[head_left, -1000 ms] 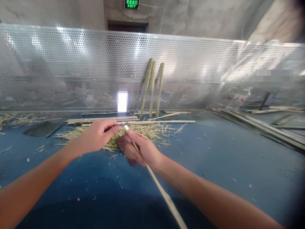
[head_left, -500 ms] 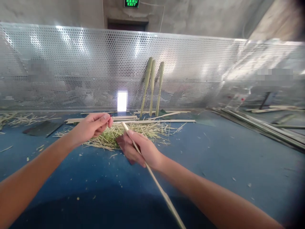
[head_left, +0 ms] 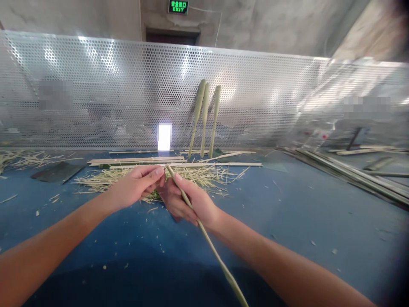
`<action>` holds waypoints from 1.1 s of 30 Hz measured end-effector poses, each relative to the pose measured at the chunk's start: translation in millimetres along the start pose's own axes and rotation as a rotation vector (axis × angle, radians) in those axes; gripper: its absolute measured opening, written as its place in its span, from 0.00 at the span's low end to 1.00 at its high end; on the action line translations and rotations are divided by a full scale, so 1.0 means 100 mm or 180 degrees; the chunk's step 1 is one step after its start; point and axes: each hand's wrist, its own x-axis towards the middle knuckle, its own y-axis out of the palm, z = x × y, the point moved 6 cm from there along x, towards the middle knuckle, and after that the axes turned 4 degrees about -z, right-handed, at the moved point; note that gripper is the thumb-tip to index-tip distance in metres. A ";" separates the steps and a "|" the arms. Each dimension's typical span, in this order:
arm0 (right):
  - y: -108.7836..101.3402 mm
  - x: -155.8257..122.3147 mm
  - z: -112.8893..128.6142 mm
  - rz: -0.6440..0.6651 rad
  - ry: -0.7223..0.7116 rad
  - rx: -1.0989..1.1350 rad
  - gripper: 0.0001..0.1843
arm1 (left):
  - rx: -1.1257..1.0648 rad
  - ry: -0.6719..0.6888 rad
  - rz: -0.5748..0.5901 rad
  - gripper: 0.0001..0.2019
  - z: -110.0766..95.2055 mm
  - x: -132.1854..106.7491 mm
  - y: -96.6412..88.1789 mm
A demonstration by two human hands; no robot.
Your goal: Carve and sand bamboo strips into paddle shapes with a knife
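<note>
A long thin bamboo strip (head_left: 214, 248) runs slantwise from the lower edge up to its tip between my hands. My right hand (head_left: 194, 200) is closed around it near that tip, with a dark reddish-brown flat piece (head_left: 164, 194) showing under the fingers. My left hand (head_left: 140, 185) is pinched just left of the tip, almost touching my right fingers. Whatever its fingertips hold, if anything, is too small to make out. Behind both hands a heap of thin bamboo shavings (head_left: 211, 175) lies on the blue table (head_left: 287, 230).
Split bamboo lengths (head_left: 137, 160) lie behind the heap. Several green club-shaped sticks (head_left: 198, 106) lean on a perforated metal screen (head_left: 255, 106) at the back. A dark flat sheet (head_left: 57, 171) lies left, long bamboo strips (head_left: 358, 172) right. A bright white panel (head_left: 164, 137) shows at the screen's foot.
My left hand has moved right and slightly down to the strip's tip. The strip now shows a greener face near the tip, where it looked pale before. My right hand keeps its hold.
</note>
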 end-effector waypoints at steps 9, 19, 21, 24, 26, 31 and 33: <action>0.11 -0.05 -0.01 -0.0329 0.0122 0.0108 0.22 | 0.1781 0.0254 -0.1068 0.17 0.06 0.10 -0.20; -0.07 -0.02 -0.01 0.0350 0.0360 0.0353 0.22 | 0.1443 0.0152 -0.1935 0.20 -0.03 -0.01 -0.57; -0.08 -0.01 -0.06 0.0481 0.0445 0.0444 0.20 | 0.0927 0.0285 -0.1547 0.21 -0.17 -0.09 -0.41; 0.04 -0.04 -0.04 0.0654 0.0379 0.0507 0.18 | 0.0520 0.0195 -0.0937 0.21 -0.23 -0.15 -0.17; 0.11 -0.07 -0.01 0.0633 0.0299 0.0463 0.19 | 0.0471 0.0141 -0.0722 0.20 -0.23 -0.17 -0.06; 0.14 -0.07 -0.03 0.0456 0.0256 0.0343 0.26 | 0.0402 0.0257 -0.0540 0.19 -0.21 -0.17 0.06; 0.10 -0.04 -0.05 0.0350 0.0238 0.0304 0.27 | 0.0414 0.0247 -0.0580 0.19 -0.20 -0.17 0.07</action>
